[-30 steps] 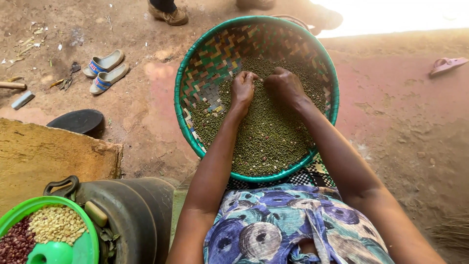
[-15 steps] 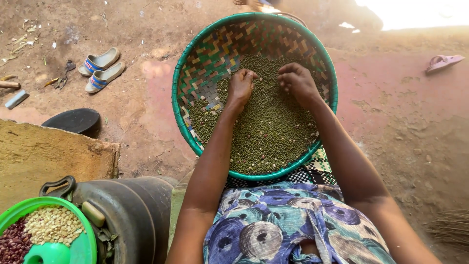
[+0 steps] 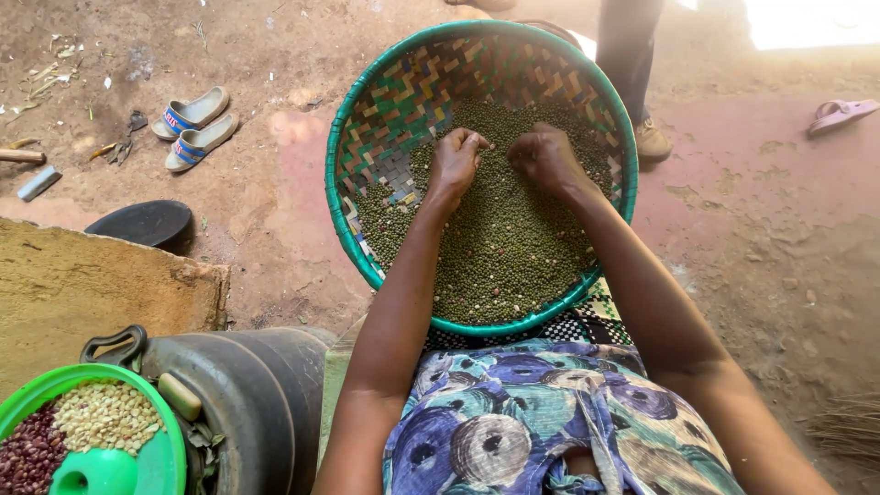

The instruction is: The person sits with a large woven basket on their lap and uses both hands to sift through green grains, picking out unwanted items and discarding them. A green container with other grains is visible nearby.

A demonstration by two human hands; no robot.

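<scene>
No packages, signs or screens, only blue printed strap bands on two sandals (image 3: 194,126), upper left

The round woven basket (image 3: 385,101), centre top of the frame, is plaited from flat, slightly glossy strips of many colours with a smooth green rim, and holds matt, small green beans (image 3: 504,247). Lower left, a glossy green plastic bowl (image 3: 165,458) sits beside a dull black plastic jerrycan (image 3: 247,394). The bare earth floor (image 3: 761,229) looks rough and dusty; the blue patterned cloth (image 3: 532,422) at bottom centre is soft and matt.
</scene>
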